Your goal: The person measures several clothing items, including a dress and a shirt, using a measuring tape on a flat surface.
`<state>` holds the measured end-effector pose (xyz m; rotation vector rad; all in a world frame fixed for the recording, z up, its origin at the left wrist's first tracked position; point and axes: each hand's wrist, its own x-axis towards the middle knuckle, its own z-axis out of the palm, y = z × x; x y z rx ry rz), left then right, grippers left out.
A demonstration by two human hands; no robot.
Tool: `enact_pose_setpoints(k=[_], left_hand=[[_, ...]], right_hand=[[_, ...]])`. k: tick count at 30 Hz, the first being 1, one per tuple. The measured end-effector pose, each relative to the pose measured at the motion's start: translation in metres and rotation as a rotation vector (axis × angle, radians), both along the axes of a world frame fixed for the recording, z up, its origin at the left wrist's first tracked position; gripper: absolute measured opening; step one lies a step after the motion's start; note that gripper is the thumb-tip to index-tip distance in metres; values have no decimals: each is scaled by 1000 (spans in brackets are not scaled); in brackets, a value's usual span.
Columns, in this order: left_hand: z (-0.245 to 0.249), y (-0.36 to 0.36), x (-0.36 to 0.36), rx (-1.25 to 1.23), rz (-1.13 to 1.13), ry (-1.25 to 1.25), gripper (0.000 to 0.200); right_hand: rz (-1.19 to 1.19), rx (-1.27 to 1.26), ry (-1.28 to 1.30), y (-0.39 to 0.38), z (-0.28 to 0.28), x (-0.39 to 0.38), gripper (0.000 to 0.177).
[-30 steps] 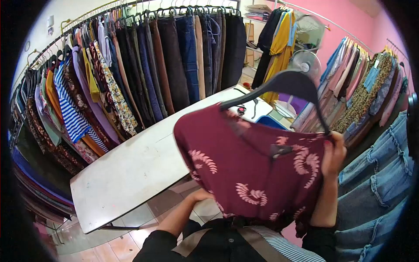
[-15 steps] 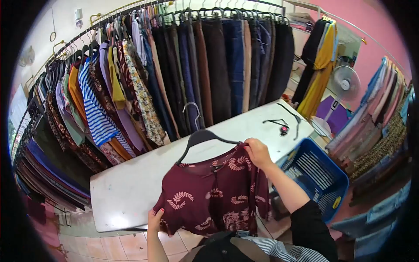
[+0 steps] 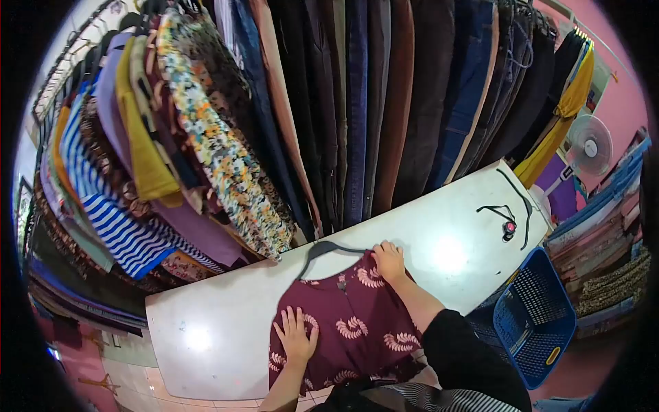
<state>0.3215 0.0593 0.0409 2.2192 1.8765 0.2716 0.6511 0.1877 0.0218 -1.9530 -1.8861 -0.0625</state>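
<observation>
A maroon blouse [image 3: 350, 305] with pale leaf swirls lies over the white table [image 3: 226, 329], its lower part reaching past the front edge towards my body. Its neckline is on a black hanger [image 3: 331, 248], whose hook end is hard to see against the hanging clothes. My left hand [image 3: 296, 336] rests flat on the blouse's left side, fingers spread. At the right shoulder of the blouse, by the hanger's end, my right hand [image 3: 390, 261] lies on the fabric with its fingers slightly bent and apart.
Packed racks of trousers [image 3: 357, 123] and patterned tops [image 3: 213, 151] hang along the table's far side. A black strap with a small round pink-and-black piece [image 3: 509, 230] lies at the table's right end. Beside it stands a blue plastic basket [image 3: 542, 309]; a fan [image 3: 589, 145] is behind.
The blouse has gone from being held up in front of me to lying on the table. My left hand has let go of its side and now lies flat. The view has moved closer.
</observation>
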Motion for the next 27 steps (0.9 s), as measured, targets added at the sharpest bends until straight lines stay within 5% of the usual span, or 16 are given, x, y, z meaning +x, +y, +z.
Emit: enact_pose_setpoints(k=[8,12,15,22,27], left_hand=[[-14,136,-11,91,60,39,72],[-11,151,-15,58,97,55,72],[-13,154,-17,64,127,83,72],[-21,158,-17,106,113,134,67],[-26,126,3,175,199,191,59]], right_hand=[[61,156,-66,141,-16,-9,22],[47,113,-115,138,2,-19,22],[-52,244,187,76,45,-10,23],[-281,-278,393,-162,42,49,37],[-240,-504,576,-190,30,112,39]])
